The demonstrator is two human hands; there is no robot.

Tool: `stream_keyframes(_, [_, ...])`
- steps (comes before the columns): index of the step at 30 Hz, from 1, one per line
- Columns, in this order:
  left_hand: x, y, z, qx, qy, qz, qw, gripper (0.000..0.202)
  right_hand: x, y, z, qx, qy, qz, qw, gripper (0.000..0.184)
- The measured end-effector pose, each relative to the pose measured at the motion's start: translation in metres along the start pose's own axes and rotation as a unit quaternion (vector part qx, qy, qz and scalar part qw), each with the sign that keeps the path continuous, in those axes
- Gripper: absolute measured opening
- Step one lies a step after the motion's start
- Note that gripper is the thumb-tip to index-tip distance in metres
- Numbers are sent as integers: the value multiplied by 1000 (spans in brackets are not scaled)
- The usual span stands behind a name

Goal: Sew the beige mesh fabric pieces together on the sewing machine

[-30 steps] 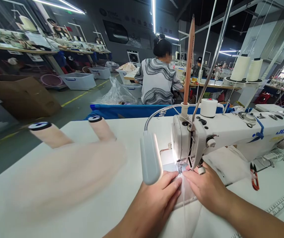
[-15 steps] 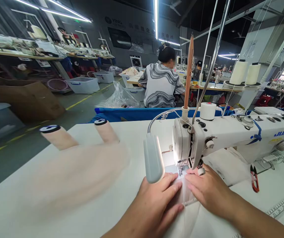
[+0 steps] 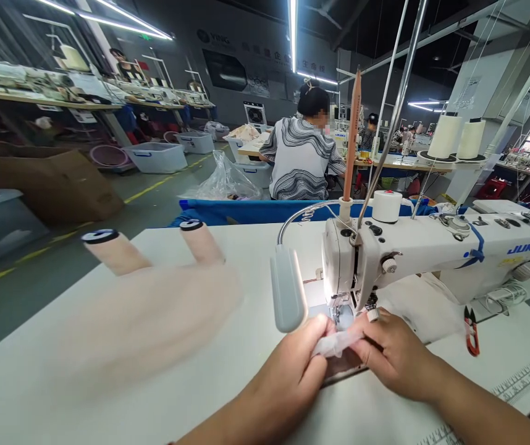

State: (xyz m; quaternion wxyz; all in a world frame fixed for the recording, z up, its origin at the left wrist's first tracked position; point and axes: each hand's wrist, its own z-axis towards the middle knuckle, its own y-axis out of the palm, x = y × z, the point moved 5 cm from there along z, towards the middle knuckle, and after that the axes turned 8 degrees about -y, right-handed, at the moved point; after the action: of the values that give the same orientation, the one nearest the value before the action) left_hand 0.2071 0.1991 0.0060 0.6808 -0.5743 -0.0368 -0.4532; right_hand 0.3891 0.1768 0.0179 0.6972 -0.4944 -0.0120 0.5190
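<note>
A sheer white fabric [image 3: 338, 343] is bunched between my two hands, just in front of the presser foot [image 3: 337, 314] of the white sewing machine [image 3: 432, 244]. My left hand [image 3: 299, 358] is closed on the fabric's left part, thumb toward me. On the other side my right hand [image 3: 388, 352] pinches its right end, close below the needle bar area. More sheer fabric [image 3: 425, 303] lies behind my right hand under the machine arm. A small grey lamp [image 3: 288, 290] shines on the needle area from the left.
Two cones of pale thread [image 3: 202, 242] lie on the left of the white table [image 3: 256, 383], by a blurred heap of peach fabric [image 3: 154, 321]. Red-handled thread snips [image 3: 471, 332] rest right of the machine, near a printed ruler [image 3: 524, 374]. Ahead, a person [image 3: 299, 148] sits facing away.
The fabric lay flat under my spread fingers; now it is lifted and gathered between both hands, nearer to me than the presser foot. Both hands have closed on it.
</note>
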Motion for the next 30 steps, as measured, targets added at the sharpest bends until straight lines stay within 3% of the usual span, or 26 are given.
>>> stream_keyframes(5, [-18, 11, 6, -39, -83, -9, 996, 19, 2, -2, 1, 84, 56, 45, 994, 19])
stream_keyframes(9, [-25, 17, 7, -51, -88, -12, 995, 29, 2, -2, 1, 84, 83, 66, 991, 21])
stream_keyframes(13, [-19, 11, 9, -75, -98, -27, 992, 34, 3, -2, 0, 69, 88, 69, 991, 21])
stream_keyframes(16, [-6, 5, 7, -67, -37, -19, 997, 37, 0, -2, -2, 30, 42, 29, 998, 22])
stream_keyframes(19, [10, 1, -4, -3, 92, 25, 995, 32, -8, 3, -4, -71, -40, -51, 995, 25])
stream_keyframes(21, [16, 0, -13, 27, 139, 61, 988, 33, -12, 4, -6, -119, -70, -89, 986, 26])
stream_keyframes(27, [17, 0, -20, 19, 152, 81, 985, 34, -12, 4, -6, -117, -81, -121, 982, 26])
stream_keyframes(30, [9, 5, -17, 48, 161, 60, 984, 33, -8, 7, -7, -106, -82, -142, 981, 24])
